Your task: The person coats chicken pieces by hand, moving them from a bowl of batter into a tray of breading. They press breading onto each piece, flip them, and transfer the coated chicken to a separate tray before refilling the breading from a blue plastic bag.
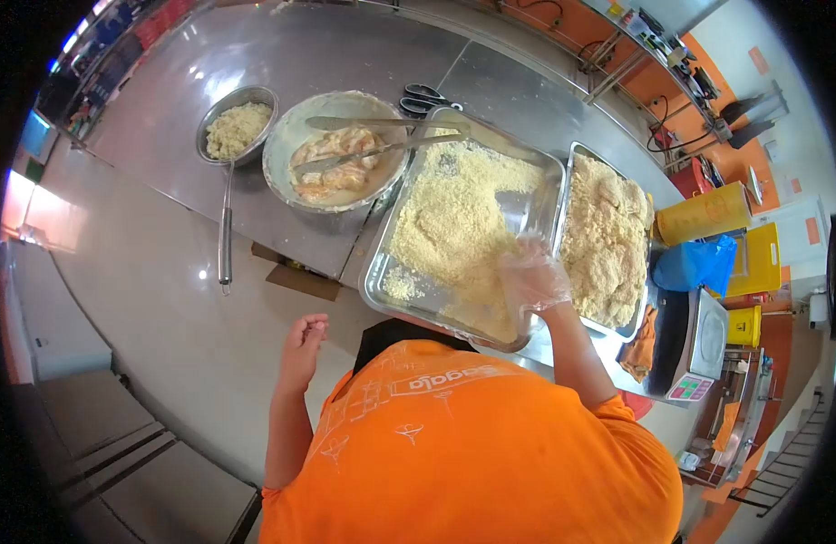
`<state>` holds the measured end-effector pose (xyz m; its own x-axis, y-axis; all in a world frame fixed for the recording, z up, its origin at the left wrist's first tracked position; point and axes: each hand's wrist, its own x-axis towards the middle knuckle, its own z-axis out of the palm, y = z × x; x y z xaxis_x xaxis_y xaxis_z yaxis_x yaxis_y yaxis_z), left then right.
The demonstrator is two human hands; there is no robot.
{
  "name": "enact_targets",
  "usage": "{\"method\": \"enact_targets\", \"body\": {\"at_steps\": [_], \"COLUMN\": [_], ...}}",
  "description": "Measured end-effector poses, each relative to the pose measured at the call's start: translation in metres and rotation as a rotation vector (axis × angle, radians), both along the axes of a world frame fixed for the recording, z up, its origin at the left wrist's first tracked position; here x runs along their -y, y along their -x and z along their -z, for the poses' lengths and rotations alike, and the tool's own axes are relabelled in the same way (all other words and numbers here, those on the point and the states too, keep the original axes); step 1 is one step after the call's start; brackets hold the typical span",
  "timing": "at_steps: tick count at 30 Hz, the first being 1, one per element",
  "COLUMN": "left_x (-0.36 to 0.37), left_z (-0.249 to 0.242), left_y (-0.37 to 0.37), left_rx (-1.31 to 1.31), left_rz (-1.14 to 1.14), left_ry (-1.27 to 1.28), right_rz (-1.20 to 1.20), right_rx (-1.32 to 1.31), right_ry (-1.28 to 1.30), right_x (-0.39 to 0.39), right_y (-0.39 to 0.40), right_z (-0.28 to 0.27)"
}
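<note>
My right hand, in a clear plastic glove, is over the right side of a metal tray of yellowish crumbs. Its fingertips are hard to make out against the crumbs and the bare metal. Bare and off to the left of the tray, my left hand hangs in front of the table with its fingers curled together. Left of the tray stands a bowl with pale wet meat; metal tongs lie across it and reach over the tray's rim. A second tray on the right holds crumb-coated pieces.
A strainer of crumbs sits at the table's left, its handle over the edge. Black-handled scissors lie behind the tray. At the right are a yellow container, a blue bag, an orange cloth and a scale.
</note>
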<state>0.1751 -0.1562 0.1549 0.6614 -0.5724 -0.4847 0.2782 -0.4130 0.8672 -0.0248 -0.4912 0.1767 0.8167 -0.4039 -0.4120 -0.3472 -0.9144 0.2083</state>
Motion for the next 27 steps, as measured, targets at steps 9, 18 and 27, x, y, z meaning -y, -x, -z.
{"method": "enact_targets", "body": {"at_steps": [9, 18, 27], "left_x": [-0.012, -0.028, -0.045], "left_z": [0.009, 0.016, 0.014], "left_y": [0.006, 0.011, 0.014], "left_rx": [0.006, -0.026, -0.034], "left_rz": [-0.032, -0.076, -0.165], "left_ry": [0.019, -0.024, -0.008], "right_rz": [-0.071, -0.363, 0.65], "right_rx": [0.58, 0.698, 0.66], "right_ry": [-0.147, 0.045, -1.175], "right_x": [-0.072, -0.066, -0.02], "right_y": [-0.021, -0.056, -0.056], "right_z": [0.038, 0.06, 0.016]}}
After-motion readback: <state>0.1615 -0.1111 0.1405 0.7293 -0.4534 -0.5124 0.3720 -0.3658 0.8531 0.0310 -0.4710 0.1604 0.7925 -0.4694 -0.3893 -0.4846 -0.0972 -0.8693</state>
